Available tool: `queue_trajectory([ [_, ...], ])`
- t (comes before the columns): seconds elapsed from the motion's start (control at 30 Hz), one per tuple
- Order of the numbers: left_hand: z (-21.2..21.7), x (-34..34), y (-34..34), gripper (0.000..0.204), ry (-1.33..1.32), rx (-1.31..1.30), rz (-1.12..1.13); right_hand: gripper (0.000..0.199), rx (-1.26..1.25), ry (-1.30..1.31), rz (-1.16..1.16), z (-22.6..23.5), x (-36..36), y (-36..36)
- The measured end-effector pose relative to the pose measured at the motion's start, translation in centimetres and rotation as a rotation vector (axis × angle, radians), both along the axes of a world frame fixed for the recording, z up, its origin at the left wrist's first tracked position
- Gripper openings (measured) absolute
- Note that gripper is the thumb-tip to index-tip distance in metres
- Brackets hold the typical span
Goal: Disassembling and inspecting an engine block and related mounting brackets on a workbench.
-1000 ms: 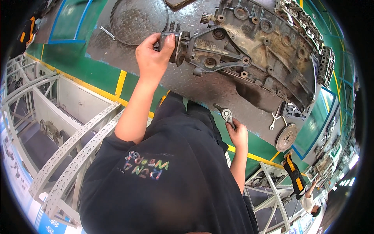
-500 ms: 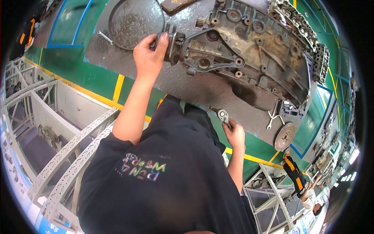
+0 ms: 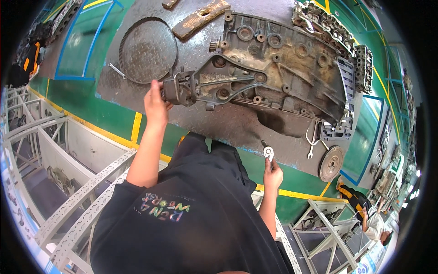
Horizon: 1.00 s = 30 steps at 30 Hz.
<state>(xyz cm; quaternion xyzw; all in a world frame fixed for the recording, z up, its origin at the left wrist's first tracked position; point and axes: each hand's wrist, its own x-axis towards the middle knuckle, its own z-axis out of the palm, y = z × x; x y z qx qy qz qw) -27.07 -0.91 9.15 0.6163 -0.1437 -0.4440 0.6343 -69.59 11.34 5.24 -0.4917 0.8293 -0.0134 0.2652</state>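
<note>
A dirty engine block [image 3: 292,68] lies on a tread-plate workbench [image 3: 219,125]. Bolted along its near left side is a dark triangular bracket [image 3: 237,78], with a bulky engine mount [image 3: 181,89] at its left end. My left hand [image 3: 156,107] grips the outer end of that mount, its fingers partly hidden behind it. In my right hand [image 3: 273,175] is a ratchet wrench [image 3: 268,152], held by the handle near the bench's front edge. The ratchet's head points away from me, with a dark socket end beyond it, apart from the engine.
A toothed belt [image 3: 121,57], a small wrench [image 3: 117,71] and a worn wooden block [image 3: 200,19] lie at the back left. On the right are a round metal disc [image 3: 331,163], a spanner [image 3: 310,148] and cylinder heads [image 3: 319,20]. White metal racks [image 3: 86,196] stand beside me.
My left hand has shifted from the top of the engine mount to its outer left end. The ratchet in my right hand has turned more upright. The whole view has shifted.
</note>
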Motion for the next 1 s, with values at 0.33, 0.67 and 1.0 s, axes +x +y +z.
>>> queue_trajectory([
  [0.33, -9.9, 5.7, 10.4, 0.013, 0.507, 0.475, 0.03, 0.036, -0.177, -0.489, -0.421, -4.6, -6.3, 3.5],
  [0.67, -17.9, 5.6, 16.6, 0.034, 0.254, 0.707, -0.069, 0.035, -0.313, -0.828, -0.915, -6.3, -7.6, 3.4],
  [1.0, -19.7, 6.1, 9.2, 0.028, -0.148, 0.703, -0.43, 0.036, -0.337, -0.78, -1.007, -5.2, -6.1, 6.4],
])
